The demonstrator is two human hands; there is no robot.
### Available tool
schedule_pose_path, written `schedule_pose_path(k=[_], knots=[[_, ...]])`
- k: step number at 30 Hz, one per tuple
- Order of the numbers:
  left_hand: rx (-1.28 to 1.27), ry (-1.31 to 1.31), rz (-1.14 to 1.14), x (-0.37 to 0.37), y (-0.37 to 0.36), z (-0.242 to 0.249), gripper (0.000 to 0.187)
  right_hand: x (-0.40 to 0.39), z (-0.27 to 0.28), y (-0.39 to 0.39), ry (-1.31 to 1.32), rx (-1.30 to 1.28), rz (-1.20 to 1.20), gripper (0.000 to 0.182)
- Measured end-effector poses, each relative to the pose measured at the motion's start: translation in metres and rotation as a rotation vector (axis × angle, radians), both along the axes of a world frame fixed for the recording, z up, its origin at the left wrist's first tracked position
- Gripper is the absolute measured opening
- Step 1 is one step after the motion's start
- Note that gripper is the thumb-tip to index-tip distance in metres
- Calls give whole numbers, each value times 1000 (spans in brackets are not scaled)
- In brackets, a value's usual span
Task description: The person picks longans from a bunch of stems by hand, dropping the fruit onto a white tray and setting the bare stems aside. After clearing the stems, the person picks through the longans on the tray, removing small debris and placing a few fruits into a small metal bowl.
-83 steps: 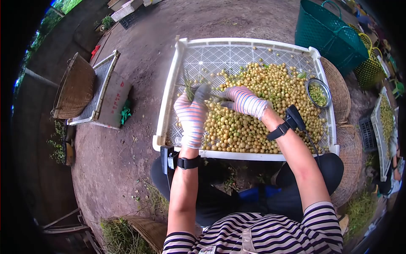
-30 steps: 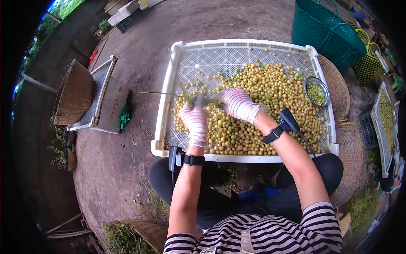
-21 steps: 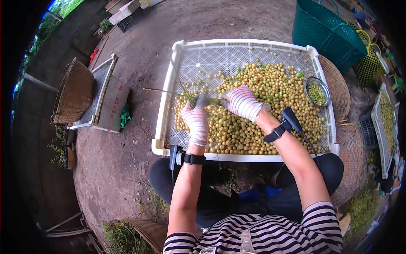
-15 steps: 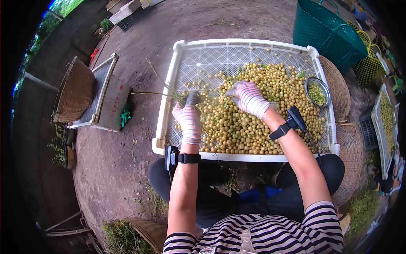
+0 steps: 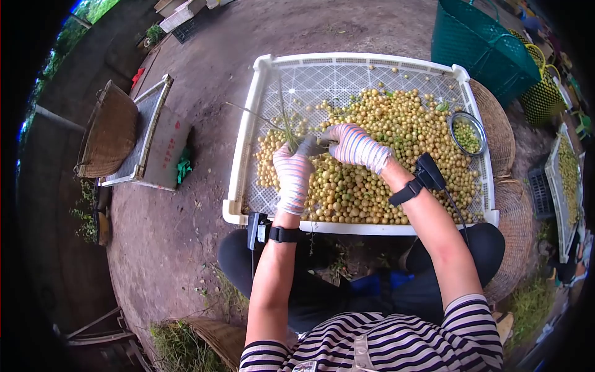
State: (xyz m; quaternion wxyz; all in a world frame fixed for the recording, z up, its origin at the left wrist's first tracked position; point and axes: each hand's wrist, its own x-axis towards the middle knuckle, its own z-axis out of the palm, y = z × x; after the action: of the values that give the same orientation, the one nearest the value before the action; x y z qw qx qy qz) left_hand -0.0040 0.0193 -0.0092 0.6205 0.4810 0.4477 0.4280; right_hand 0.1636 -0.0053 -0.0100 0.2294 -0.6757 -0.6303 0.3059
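Note:
My left hand, in a striped glove with grey fingertips, is closed around a bunch of thin twigs that stick up and out to the left. My right hand, gloved the same way, has its curled fingertips against those of the left hand; whatever they pinch is hidden. Both hands hover over small round yellow-green fruits heaped in a white mesh tray. A round metal bowl holding greener fruits sits at the tray's right side.
Woven round baskets lie right of the tray, below a green woven basket. At left, a wicker basket leans by a white crate. A basket of greenery stands at lower left.
My left hand has shifted right with the twigs, which now point more upward. My right hand has moved left and its fingertips now meet the left hand's.

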Motion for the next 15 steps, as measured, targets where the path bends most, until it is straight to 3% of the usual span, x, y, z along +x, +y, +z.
schedule_pose_path(k=[4, 5, 8, 9, 12, 15], knots=[[1, -61, -14, 2, -1, 5, 12, 2, -22, 2, 34, 345, 198, 46], [-4, -58, -26, 3, 0, 5, 12, 3, -28, 3, 194, 311, 273, 50], [-31, -197, -9, 8, -1, 2, 11, -4, -49, 14, 342, -56, 108, 46], [-39, -266, 8, 9, -1, 2, 11, -5, -57, 12, 320, 172, 136, 40], [0, -185, 87, 6, -3, 2, 11, -4, -67, 19, 56, 289, 125, 37], [28, -128, 115, 7, -3, -4, 11, -10, -2, 2, -190, 54, 107, 33]])
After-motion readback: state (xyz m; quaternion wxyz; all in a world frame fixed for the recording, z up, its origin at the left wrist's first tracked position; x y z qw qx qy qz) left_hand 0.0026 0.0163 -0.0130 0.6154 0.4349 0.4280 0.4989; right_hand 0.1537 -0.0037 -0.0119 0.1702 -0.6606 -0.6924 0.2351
